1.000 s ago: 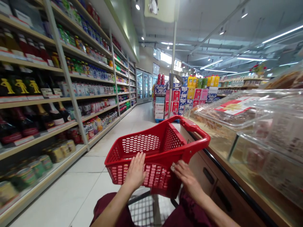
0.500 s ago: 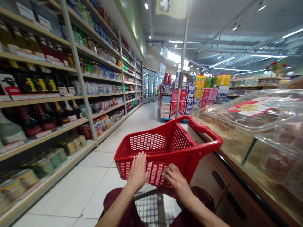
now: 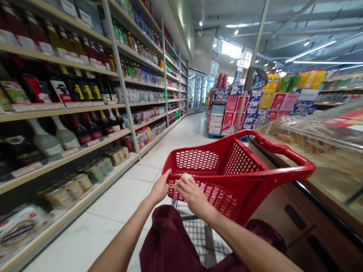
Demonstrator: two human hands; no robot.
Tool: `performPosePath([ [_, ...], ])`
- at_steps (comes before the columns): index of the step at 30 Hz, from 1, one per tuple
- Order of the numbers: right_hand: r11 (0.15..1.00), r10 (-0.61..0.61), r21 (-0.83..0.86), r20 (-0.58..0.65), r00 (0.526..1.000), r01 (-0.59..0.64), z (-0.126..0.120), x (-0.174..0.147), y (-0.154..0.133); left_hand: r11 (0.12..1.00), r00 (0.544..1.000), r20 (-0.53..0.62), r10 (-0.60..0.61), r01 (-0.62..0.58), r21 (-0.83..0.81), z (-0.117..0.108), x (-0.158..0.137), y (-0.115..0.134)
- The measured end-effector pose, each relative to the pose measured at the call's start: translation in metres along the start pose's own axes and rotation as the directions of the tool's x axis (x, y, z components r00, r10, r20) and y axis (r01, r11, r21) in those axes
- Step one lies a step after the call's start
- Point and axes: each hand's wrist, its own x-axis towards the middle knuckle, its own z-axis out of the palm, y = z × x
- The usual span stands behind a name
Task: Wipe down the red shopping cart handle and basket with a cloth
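Note:
A red plastic shopping cart basket (image 3: 218, 160) with a perforated wall stands crosswise before me. My left hand (image 3: 160, 187) is at its left corner, fingers curled onto the rim and side wall. My right hand (image 3: 193, 192) lies a little further right on the near side, fingers closed over a pale crumpled cloth (image 3: 187, 176) that touches the upper rim. Only small bits of the cloth show past the fingers. On the right the cart's red handle (image 3: 297, 160) sticks out toward the counter.
Shelves of bottles and cans (image 3: 93, 139) line the left side. A glass-topped food counter (image 3: 320, 147) with drawers stands close on the right. Stacked drink cartons (image 3: 232, 113) and a metal pole (image 3: 256, 41) are ahead. White floor tiles (image 3: 113, 196) run between.
My right hand has slid left along the cart's near side with the cloth. My left hand has moved from the side wall to the left corner and curled. The view has shifted left.

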Motion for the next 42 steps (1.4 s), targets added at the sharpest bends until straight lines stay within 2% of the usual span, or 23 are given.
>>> performPosePath([
  [3,1.0,-0.018,-0.01,0.038,0.999,0.019,0.022,0.03,-0.008,0.992,0.999,-0.024,-0.044,0.04,-0.123,-0.006,-0.004,-0.01],
  [6,1.0,-0.014,-0.024,0.132,0.991,0.017,0.048,0.015,-0.021,0.99,0.999,0.004,-0.046,0.046,-0.137,-0.009,-0.01,-0.016],
  [8,0.999,-0.032,-0.023,0.135,0.99,0.036,0.051,0.002,-0.026,0.997,0.999,0.028,-0.042,0.044,-0.063,-0.01,-0.011,-0.017],
  [11,0.997,-0.063,-0.04,0.05,0.997,0.065,0.027,0.004,-0.019,0.998,0.997,0.047,-0.055,0.054,0.014,-0.012,-0.006,-0.014],
  [14,0.993,-0.004,-0.114,-0.017,1.0,0.002,0.003,0.008,0.002,0.997,0.997,0.049,-0.061,0.058,0.049,-0.011,-0.001,-0.004],
  [19,0.987,0.004,-0.159,0.063,0.998,0.006,0.009,-0.037,0.017,0.993,0.996,0.089,0.02,-0.03,0.114,0.001,0.001,0.026],
  [21,0.989,0.013,-0.146,0.029,0.999,-0.009,0.004,-0.047,0.017,0.982,0.991,0.115,0.064,-0.083,0.168,0.009,0.001,0.037],
  [25,0.984,0.062,-0.159,-0.098,0.993,-0.077,-0.022,-0.042,0.028,0.948,0.978,0.159,0.132,-0.172,0.269,0.019,0.002,0.055],
  [27,0.98,0.084,-0.173,-0.101,0.991,-0.101,-0.024,-0.049,0.036,0.938,0.975,0.167,0.15,-0.193,0.287,0.023,0.002,0.062],
  [30,0.982,0.088,-0.169,0.006,0.996,-0.086,-0.012,-0.074,0.038,0.928,0.975,0.152,0.164,-0.205,0.31,0.028,0.0,0.067],
  [32,0.982,0.106,-0.157,0.018,0.994,-0.102,-0.01,-0.084,0.034,0.922,0.976,0.133,0.171,-0.206,0.328,0.031,-0.001,0.068],
  [37,0.975,0.129,-0.169,-0.108,0.986,-0.147,-0.042,-0.077,0.041,0.902,0.974,0.072,0.215,-0.226,0.367,0.041,-0.002,0.071],
  [42,0.973,0.093,-0.209,-0.049,0.995,-0.101,-0.051,-0.107,0.05,0.879,0.949,0.076,0.307,-0.313,0.36,0.049,-0.003,0.081],
])
